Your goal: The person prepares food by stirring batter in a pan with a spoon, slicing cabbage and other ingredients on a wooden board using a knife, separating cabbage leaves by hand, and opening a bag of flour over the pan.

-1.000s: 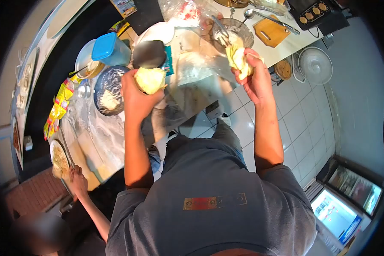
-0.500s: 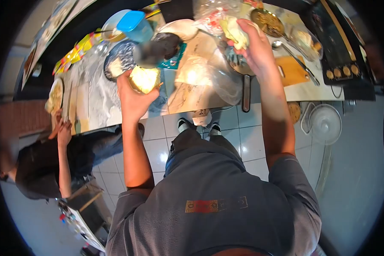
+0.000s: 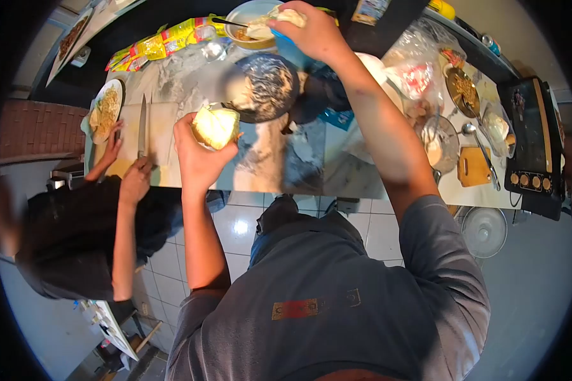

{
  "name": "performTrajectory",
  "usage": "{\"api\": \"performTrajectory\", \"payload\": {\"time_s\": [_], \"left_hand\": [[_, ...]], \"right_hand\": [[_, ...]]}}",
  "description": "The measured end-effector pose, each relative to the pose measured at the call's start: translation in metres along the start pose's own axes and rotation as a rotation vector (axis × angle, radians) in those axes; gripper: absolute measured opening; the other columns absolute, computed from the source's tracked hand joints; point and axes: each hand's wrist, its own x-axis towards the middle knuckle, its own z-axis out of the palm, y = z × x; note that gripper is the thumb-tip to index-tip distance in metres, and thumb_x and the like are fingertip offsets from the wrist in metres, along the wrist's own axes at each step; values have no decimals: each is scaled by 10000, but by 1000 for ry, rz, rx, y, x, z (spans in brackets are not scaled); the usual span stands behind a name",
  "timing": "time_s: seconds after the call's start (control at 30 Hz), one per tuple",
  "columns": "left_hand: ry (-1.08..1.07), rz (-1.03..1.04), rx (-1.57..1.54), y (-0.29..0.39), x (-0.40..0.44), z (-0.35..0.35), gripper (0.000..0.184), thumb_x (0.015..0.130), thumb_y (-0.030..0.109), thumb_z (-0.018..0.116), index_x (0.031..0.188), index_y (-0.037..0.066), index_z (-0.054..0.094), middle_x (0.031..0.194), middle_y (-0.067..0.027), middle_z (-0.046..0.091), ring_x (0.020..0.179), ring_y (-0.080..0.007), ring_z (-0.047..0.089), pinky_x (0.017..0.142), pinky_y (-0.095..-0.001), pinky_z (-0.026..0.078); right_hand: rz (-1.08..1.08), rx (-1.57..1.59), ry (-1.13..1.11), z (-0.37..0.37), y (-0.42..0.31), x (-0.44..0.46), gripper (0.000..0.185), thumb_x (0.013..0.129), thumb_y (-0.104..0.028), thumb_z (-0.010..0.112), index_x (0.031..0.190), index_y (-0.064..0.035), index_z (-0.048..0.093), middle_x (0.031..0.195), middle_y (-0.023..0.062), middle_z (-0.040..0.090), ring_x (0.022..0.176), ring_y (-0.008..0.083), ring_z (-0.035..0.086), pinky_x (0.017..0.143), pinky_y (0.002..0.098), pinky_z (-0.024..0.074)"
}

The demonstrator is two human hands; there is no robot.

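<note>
My left hand is wrapped round a pale yellow cabbage piece, held above the counter's front edge. Raised at the top, my right hand grips pale, crumpled leaves beside a white bowl with a dark-handled utensil in it. Between and beyond my hands lies a dark round bowl with floury residue and pale dough-like matter. The blue-lidded container is mostly hidden behind my right hand.
At left a co-worker holds a knife near a plate of shredded food. Yellow packets line the back. Rightward are a plastic bag, a glass bowl, a wooden board and a black toaster oven.
The view has turned toward the left of the counter. My right hand has moved from the glass bowl's side to the white bowl, still holding the leaves. My left hand keeps the cabbage piece.
</note>
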Motion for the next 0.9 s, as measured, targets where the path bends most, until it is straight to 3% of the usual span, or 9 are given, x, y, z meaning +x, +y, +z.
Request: {"api": "performTrajectory", "payload": {"time_s": [0.03, 0.07, 0.1, 0.2, 0.3, 0.43, 0.63, 0.7, 0.9], "left_hand": [[-14, -13, -21, -8, 9, -4, 759, 546, 182, 812, 1180, -38, 458, 1118, -218, 516, 1041, -373, 550, 910, -426, 449], [-40, -22, -12, -15, 19, -10, 762, 544, 188, 813, 1179, -35, 457, 1123, -217, 515, 1046, -373, 543, 921, -422, 441], [-48, -19, -10, -22, 29, -14, 762, 544, 188, 813, 1179, -35, 457, 1123, -217, 515, 1046, -373, 543, 921, -422, 441], [-82, -22, -9, -37, 51, -19, 761, 547, 195, 816, 1177, -33, 455, 1125, -218, 513, 1050, -371, 538, 922, -419, 438], [-100, -22, -35, -45, 67, -18, 761, 550, 192, 818, 1177, -33, 449, 1129, -222, 510, 1049, -376, 535, 919, -425, 438], [-99, 8, -11, -47, 74, -13, 759, 552, 180, 817, 1183, -26, 449, 1122, -220, 512, 1035, -384, 534, 915, -431, 438], [-155, 119, -59, -20, 74, 11, 755, 549, 173, 823, 1183, -7, 455, 1112, -199, 512, 1049, -385, 521, 917, -436, 424], [-186, 197, -80, -3, 69, 22, 756, 547, 174, 826, 1183, -1, 456, 1112, -192, 512, 1058, -383, 515, 920, -440, 417], [-234, 396, -145, 85, 32, 71, 747, 544, 188, 827, 1173, 0, 470, 1118, -185, 499, 1072, -377, 499, 927, -450, 392]], "right_hand": [[-183, -229, 54, 13, 3, 13, 392, 809, -267, 715, 1098, -18, 626, 1014, 219, 633, 977, 370, 610, 815, 436, 495], [-78, -317, -39, 24, 6, 24, 512, 800, -284, 727, 1224, -48, 566, 1105, 240, 597, 1011, 381, 595, 826, 452, 494], [-70, -316, -35, 34, 2, 36, 512, 800, -284, 727, 1224, -48, 566, 1105, 240, 597, 1011, 381, 595, 826, 452, 494], [154, -539, -232, 53, -5, 70, 810, 784, -309, 746, 1440, -111, 315, 1179, 234, 563, 1023, 408, 586, 850, 465, 495], [54, -601, -102, 65, 4, 74, 735, 789, -294, 740, 1403, -96, 385, 1169, 232, 570, 1010, 409, 589, 832, 473, 498], [-20, -658, -100, 65, 26, 77, 671, 790, -272, 738, 1362, -85, 442, 1210, 231, 556, 1024, 417, 590, 839, 478, 500], [265, -445, -314, -8, -10, 40, 620, 792, -253, 732, 1342, -101, 490, 1410, 225, 434, 1202, 392, 516, 989, 435, 446], [-81, -427, -91, -35, 5, 8, 302, 871, -285, 694, 1028, -28, 677, 880, 96, 705, 745, 161, 665, 661, 281, 534], [53, -384, 42, -160, -5, -97, 208, 840, -276, 682, 902, -81, 719, 802, 121, 700, 723, 255, 684, 683, 348, 534]]}}
